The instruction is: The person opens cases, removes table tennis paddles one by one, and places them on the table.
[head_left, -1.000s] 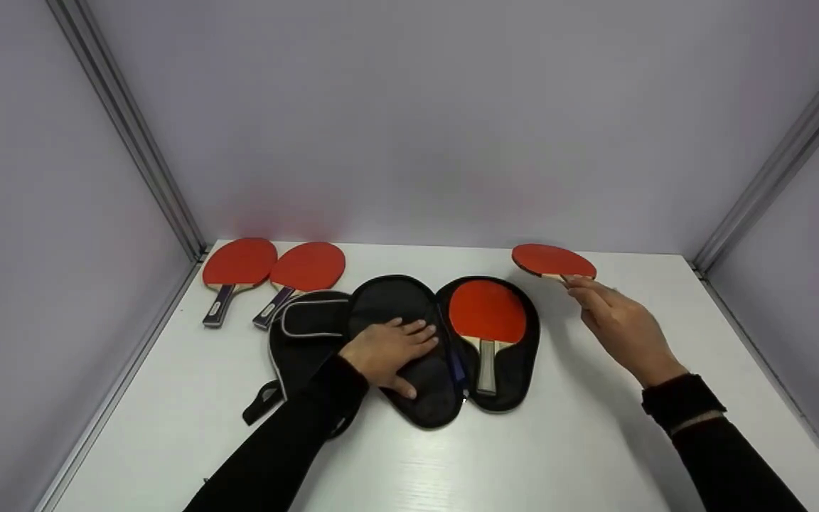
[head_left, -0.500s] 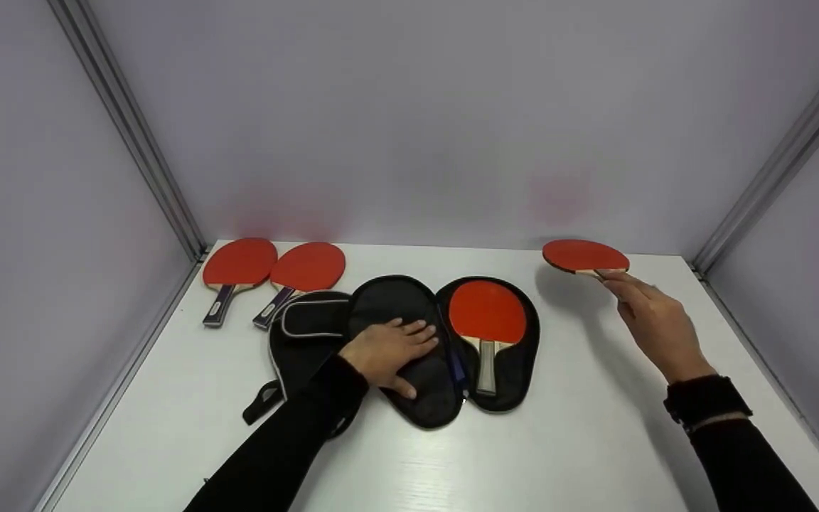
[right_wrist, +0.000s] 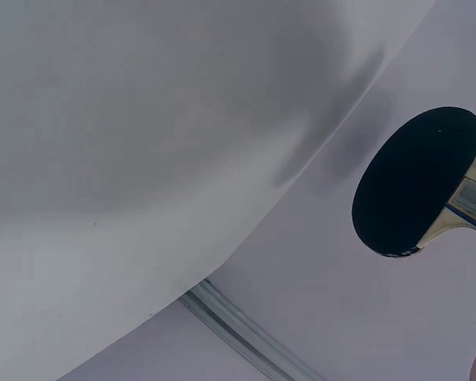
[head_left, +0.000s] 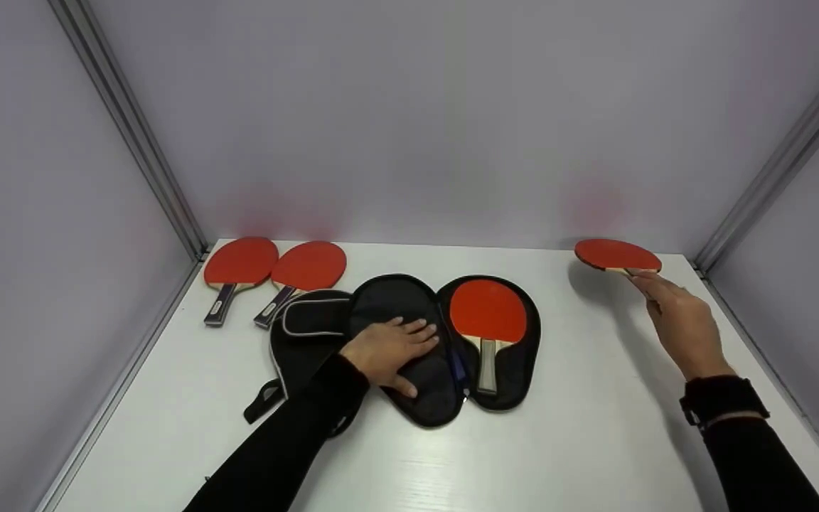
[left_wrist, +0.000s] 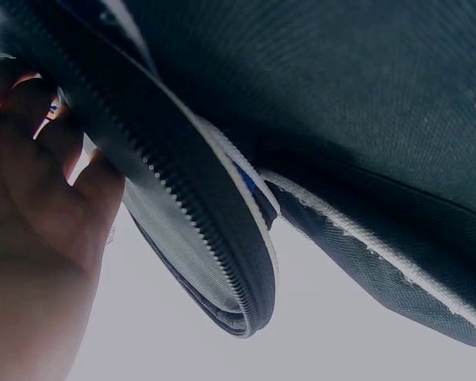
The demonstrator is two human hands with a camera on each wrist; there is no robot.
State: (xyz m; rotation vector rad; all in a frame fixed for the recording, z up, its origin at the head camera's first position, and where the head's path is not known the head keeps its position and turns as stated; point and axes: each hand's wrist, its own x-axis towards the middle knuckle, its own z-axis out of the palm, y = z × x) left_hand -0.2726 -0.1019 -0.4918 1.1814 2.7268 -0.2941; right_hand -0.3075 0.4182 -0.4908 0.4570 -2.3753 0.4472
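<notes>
My right hand grips a table tennis paddle near its handle, red face up, above the back right of the table. In the right wrist view the black underside of the paddle shows. With fingers spread, my left hand rests on the black inside of an opened zip case. The case's other half holds a second red paddle with a pale handle. In the left wrist view, the case's zipper edge runs beside the left hand.
Two red paddles, one at the far left and one beside it, lie on the white table. Another black case with pale piping lies partly under the left forearm. Grey walls stand around the table.
My right hand has carried the paddle to the right, along the back of the table. The left hand and the opened case have stayed in place.
</notes>
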